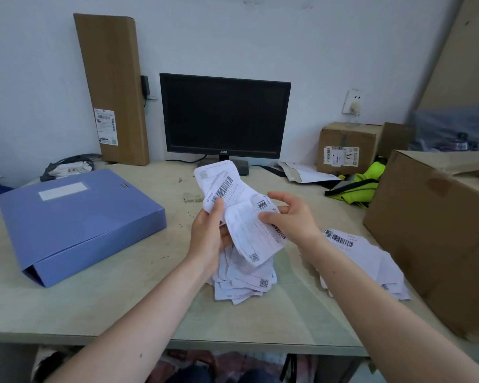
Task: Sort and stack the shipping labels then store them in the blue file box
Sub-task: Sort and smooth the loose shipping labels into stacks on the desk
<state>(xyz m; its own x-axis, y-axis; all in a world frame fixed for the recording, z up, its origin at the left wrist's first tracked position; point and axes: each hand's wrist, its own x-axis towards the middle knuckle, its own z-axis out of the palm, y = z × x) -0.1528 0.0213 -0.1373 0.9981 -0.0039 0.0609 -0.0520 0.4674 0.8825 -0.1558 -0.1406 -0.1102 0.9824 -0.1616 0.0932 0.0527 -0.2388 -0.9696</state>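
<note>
My left hand (209, 234) grips a bunch of white shipping labels (224, 186) above the middle of the desk, thumb on the top sheet. My right hand (291, 218) pinches one crumpled label (249, 233) at its right edge, next to the bunch. Below both hands a loose pile of labels (244, 283) lies on the desk. A second spread of labels (371, 258) sits to the right, partly hidden by my right forearm. The blue file box (75, 219) lies closed and flat on the left side of the desk.
A dark monitor (224, 117) stands at the back. A tall cardboard box (114, 87) leans on the wall. A large carton (437, 233) crowds the right edge, a small one (346, 147) sits behind it. A yellow-green vest (362, 186) and torn envelope (304, 172) lie nearby.
</note>
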